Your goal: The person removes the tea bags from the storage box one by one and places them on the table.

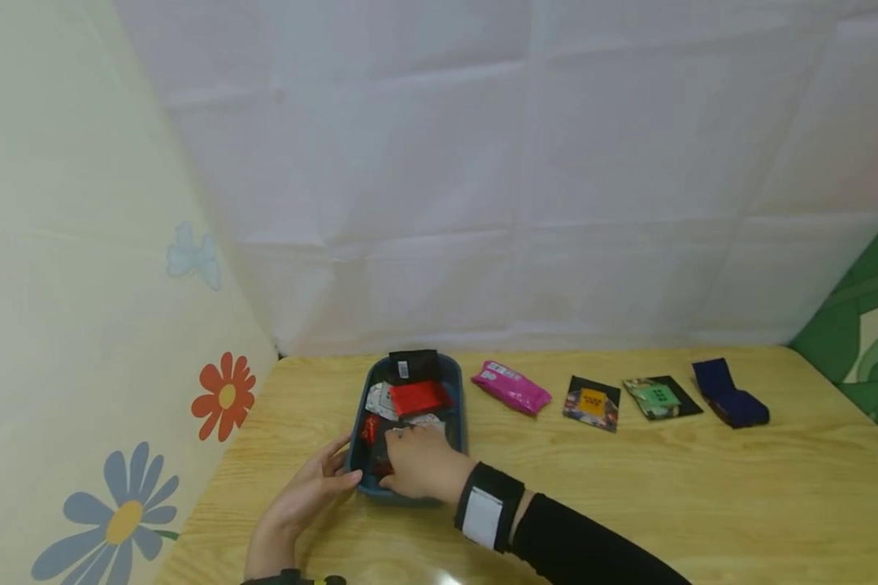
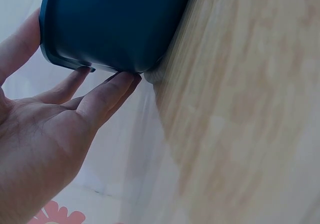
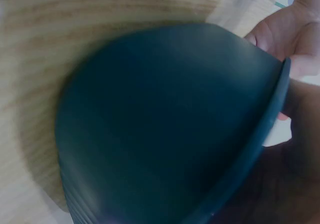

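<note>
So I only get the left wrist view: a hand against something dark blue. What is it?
Observer: A blue tray on a wooden table, holding small packets, one of them a red packet.
Visitor: Is the other hand doing anything?
Observer: The right hand reaches into the tray's near end, over the packets; what its fingers hold is hidden.
Visitor: Anything else on the table?
Observer: Four items in a row to the tray's right: a pink packet, two dark square packets, then a folded navy cloth.
Visitor: And the left hand?
Observer: The left hand rests its straight fingers against the tray's near left corner.
</note>
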A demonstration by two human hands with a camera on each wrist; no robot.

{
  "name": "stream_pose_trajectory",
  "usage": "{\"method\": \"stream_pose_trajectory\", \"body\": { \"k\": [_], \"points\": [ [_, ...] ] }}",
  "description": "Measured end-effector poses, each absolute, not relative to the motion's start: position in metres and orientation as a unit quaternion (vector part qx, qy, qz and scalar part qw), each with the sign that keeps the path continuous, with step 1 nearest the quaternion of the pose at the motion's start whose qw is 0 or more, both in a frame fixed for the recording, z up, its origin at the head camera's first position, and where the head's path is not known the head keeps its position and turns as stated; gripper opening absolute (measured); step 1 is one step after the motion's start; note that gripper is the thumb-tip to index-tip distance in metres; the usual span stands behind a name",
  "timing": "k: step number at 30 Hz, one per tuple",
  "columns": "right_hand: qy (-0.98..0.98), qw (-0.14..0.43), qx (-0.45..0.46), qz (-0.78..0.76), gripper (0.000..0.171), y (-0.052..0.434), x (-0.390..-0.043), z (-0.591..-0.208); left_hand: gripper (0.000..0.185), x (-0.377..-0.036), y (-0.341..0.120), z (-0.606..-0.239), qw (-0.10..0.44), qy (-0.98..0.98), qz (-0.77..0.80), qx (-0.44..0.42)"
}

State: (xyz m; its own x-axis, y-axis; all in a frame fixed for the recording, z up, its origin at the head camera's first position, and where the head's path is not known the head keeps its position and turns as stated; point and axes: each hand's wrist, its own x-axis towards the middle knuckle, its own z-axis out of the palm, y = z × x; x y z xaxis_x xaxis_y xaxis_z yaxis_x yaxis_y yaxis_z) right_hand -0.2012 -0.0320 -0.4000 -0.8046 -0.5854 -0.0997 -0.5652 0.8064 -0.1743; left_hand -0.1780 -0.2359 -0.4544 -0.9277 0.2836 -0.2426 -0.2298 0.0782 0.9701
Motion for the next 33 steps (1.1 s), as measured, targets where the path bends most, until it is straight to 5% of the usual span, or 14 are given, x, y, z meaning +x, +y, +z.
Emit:
{"method": "stream_pose_trajectory", "body": {
  "k": [17, 26, 33],
  "points": [
    [0.951, 0.0, -0.304, -0.057, 0.025, -0.0305, -0.203, -0.4067, 0.079, -0.1798, -0.2325, -0.4513, 0.19, 0.704, 0.685, 0.021],
    [0.95, -0.071, -0.305, 0.008, 0.021, -0.0302, -0.2017, -0.4055, 0.079, -0.1789, -0.2331, -0.4523, 0.19, 0.703, 0.685, 0.016],
    [0.949, -0.07, -0.307, 0.006, 0.019, -0.0306, -0.2035, -0.3992, 0.077, -0.1782, -0.2337, -0.4533, 0.19, 0.703, 0.685, 0.015]
  ]
}}
